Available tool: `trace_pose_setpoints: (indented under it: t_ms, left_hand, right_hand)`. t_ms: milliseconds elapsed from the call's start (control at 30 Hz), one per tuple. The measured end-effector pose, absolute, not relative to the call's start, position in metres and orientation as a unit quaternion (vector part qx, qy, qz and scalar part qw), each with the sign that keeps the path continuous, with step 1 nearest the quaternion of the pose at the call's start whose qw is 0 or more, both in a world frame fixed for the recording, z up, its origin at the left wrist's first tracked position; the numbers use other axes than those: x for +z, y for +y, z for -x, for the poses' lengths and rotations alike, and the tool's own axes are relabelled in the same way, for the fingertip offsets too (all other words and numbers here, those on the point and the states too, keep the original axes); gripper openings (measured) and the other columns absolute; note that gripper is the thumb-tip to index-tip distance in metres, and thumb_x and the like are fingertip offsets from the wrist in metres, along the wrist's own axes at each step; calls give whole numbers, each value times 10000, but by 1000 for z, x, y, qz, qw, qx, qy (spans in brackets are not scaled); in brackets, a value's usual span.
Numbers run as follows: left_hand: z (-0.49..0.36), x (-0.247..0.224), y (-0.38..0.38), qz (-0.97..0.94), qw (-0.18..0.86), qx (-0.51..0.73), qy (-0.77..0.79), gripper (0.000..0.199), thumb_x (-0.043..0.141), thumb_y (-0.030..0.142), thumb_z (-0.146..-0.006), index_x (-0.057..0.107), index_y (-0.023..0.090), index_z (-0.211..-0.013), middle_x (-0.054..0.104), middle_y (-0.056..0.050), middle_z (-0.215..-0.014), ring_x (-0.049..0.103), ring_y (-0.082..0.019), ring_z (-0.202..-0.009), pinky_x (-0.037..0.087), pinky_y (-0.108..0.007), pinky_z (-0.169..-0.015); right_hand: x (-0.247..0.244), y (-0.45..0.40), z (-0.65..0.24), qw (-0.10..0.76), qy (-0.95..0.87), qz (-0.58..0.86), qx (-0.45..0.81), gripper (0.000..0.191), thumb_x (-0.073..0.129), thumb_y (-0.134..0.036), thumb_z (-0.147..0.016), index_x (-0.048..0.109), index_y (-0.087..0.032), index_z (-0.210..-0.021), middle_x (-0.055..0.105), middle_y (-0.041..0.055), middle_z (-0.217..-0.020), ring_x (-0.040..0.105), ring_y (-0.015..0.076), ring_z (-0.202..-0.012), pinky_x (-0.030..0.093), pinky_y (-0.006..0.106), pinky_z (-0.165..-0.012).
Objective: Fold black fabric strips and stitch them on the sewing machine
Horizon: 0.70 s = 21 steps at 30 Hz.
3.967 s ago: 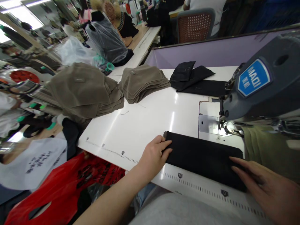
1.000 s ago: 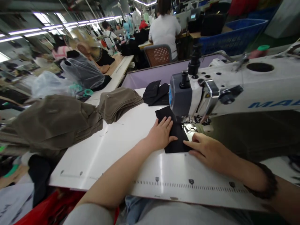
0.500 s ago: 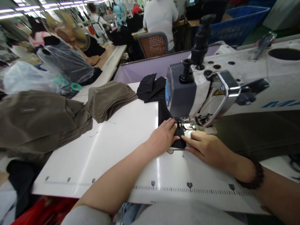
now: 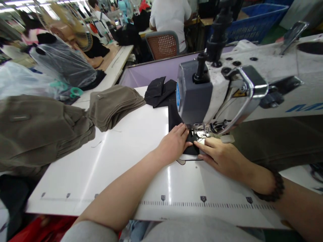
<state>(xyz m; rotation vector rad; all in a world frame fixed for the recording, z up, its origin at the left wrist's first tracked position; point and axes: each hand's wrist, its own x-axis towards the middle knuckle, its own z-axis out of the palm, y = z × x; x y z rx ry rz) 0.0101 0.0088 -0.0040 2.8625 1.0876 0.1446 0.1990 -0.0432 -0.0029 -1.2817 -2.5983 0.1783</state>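
A strip of black fabric lies under the presser foot of a white and grey sewing machine. My left hand rests flat on the fabric's left side, fingers stretched toward the needle area. On the other side, my right hand touches the fabric's right edge with its extended index finger, the other fingers slightly bent over the white table. Neither hand is wrapped round anything. The far part of the black fabric runs back behind the machine head.
Stacked brown fabric pieces and a larger brown pile lie on the left. Folded black pieces sit behind the machine head. A ruler scale marks the table's front edge. Beyond are a chair, a seated person and a blue crate.
The near end of the black fabric has shifted slightly away from me toward the machine, my hands staying on it. The whole view has also moved a little.
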Motion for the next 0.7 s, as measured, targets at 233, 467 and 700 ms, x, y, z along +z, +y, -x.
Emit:
trace_pose_setpoints:
  t_ms: [233,467,700]
  left_hand:
    - [-10,-2,10,-933,39,37,356,419,435,354,-883,488,33,-1148,465,-177,-1257,389,-260,-1217,346,-349,-1006]
    - [-11,-2,10,-929,48,37,365,435,435,348,-885,468,30,-1179,474,-185,-1249,393,-255,-1218,363,-354,-993]
    - [-11,-1,11,-929,45,41,366,425,450,341,-879,475,31,-1169,487,-173,-1230,401,-255,-1206,353,-349,-998]
  right_hand:
    - [-5,-43,-198,125,-885,444,60,324,499,-252,-827,572,-105,-1108,614,101,-833,581,198,-760,468,311,-645]
    - [-5,-44,-198,122,-887,441,63,350,482,-250,-839,552,-93,-1143,622,127,-904,588,213,-803,483,338,-678]
    - [-5,-44,-197,121,-880,453,72,337,472,-258,-846,554,-107,-1137,625,120,-914,582,214,-835,479,342,-700]
